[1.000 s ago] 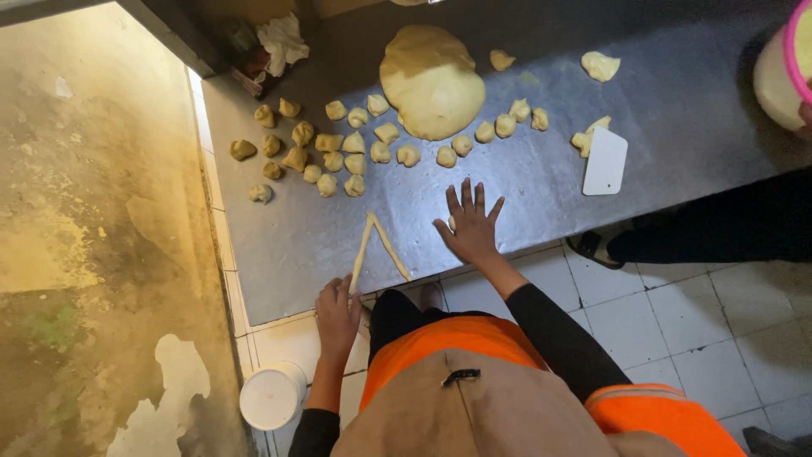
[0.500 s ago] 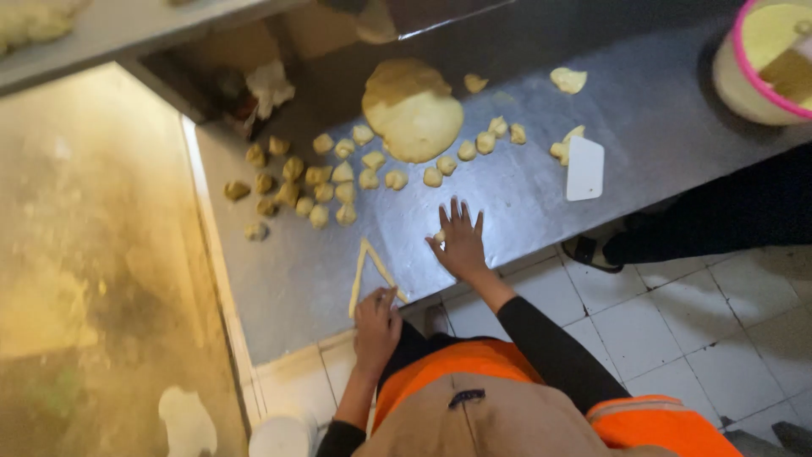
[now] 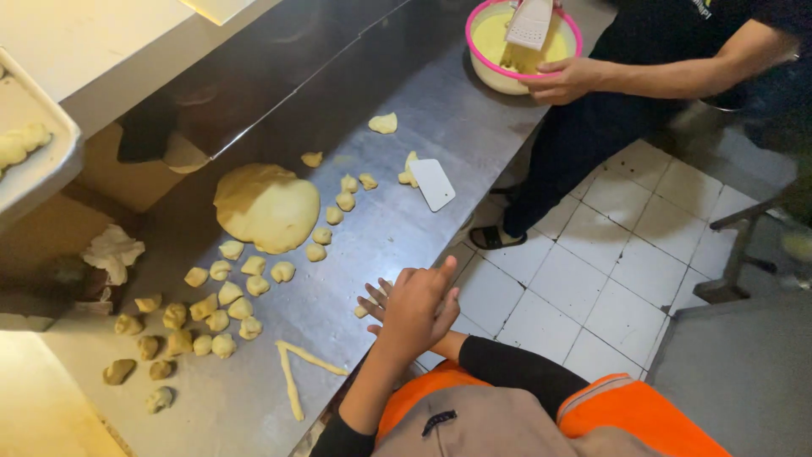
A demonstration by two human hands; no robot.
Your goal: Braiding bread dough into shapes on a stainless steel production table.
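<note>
Both our hands' grip is released, left hand (image 3: 419, 309) stacked over right hand (image 3: 376, 302) on a small dough piece (image 3: 362, 311) at the table (image 3: 397, 228) edge.

Bare steel (image 3: 397, 241) between dough pieces (image 3: 222, 298) and scraper (image 3: 433, 184)

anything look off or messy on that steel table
Nothing looks spilled or broken. The small dough pieces lie loosely scattered rather than in rows, a few strays sit apart near the white scraper, and two rolled dough strips lie crossed in a V by the table edge.
</note>
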